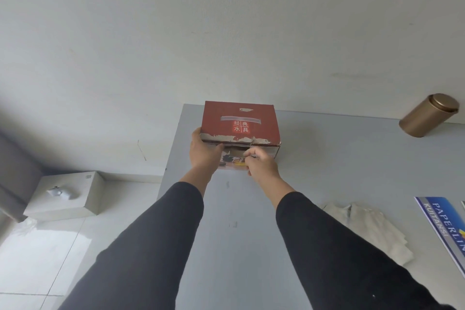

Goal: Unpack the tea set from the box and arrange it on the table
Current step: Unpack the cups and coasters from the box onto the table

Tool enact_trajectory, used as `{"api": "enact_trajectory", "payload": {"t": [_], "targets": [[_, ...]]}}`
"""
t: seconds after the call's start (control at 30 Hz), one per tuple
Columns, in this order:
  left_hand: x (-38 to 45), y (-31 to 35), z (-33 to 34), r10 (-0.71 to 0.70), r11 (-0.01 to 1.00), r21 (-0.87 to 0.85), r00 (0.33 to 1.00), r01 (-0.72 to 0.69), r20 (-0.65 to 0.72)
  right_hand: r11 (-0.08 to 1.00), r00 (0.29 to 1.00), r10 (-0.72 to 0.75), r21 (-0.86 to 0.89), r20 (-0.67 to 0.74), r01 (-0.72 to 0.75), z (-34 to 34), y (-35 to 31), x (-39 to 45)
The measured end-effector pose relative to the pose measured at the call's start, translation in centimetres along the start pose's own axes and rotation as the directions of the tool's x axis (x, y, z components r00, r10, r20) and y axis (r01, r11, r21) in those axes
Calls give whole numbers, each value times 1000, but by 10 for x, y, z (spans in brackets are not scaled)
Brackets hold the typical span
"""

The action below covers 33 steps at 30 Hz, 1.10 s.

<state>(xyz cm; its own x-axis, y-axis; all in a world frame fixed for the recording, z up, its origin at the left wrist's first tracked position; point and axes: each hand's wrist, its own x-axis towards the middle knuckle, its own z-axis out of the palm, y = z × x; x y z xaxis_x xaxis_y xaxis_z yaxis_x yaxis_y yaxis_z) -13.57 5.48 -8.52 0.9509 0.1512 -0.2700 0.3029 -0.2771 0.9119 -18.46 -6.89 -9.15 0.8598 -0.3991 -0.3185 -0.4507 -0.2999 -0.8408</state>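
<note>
Two hands are engaged: red box (240, 124) at desk (327, 153) far-left corner is gripped by left hand (205, 152); front flap is pinched by right hand (261, 162). Worn cardboard could be torn, contents spilled.

sleeves (156, 246): black, long, snug | cuffs: plain, mid-forearm | hands: bare, no rings visible

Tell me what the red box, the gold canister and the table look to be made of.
Red box: printed cardboard, matte; its torn front edge shows pale paper. Gold canister: probably metal, with a satin bronze sheen and a fitted lid. Table: smooth matte grey surface, perhaps laminate or painted board; cannot tell which.
</note>
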Motion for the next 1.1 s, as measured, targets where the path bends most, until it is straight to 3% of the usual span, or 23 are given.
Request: {"api": "enact_trajectory", "payload": {"t": [0.1, 0.2, 0.3, 0.4, 0.5, 0.67, 0.9, 1.0, 1.1], "targets": [[0, 2, -2, -4, 999, -53, 1000, 3, -27, 998, 985, -32, -68, -172, 20, -9, -3, 0], [4, 14, -6, 20, 991, -127, 996, -31, -85, 997, 919, 5, -72, -394, -36, -22, -8, 5], [7, 36, -11, 80, 959, -261, 990, -108, -116, 998, 889, 15, -50, -458, -42, -31, -17, 18], [16, 57, -10, 78, 927, -359, 992, -109, -98, 994, 898, -69, -110, -435, 23, -40, -28, 35], [36, 74, -5, 130, 933, -328, 988, -149, -80, 971, 922, -204, -191, -329, 147, -49, -42, 55], [72, 76, 7, 205, 972, -129, 978, -198, 44, 943, 958, -242, -272, -156, 194, -55, -60, 100], [109, 65, 22, 168, 963, 195, 980, -185, 103, 956, 977, -197, -235, -82, 174, -46, -64, 148], [114, 57, 25, 161, 946, 266, 981, -184, 106, 943, 967, -229, -271, -112, 192, -41, -60, 152], [113, 56, 26, 186, 932, 294, 976, -212, 113, 779, 874, -460, -545, -158, 311, -35, -49, 146]]}}
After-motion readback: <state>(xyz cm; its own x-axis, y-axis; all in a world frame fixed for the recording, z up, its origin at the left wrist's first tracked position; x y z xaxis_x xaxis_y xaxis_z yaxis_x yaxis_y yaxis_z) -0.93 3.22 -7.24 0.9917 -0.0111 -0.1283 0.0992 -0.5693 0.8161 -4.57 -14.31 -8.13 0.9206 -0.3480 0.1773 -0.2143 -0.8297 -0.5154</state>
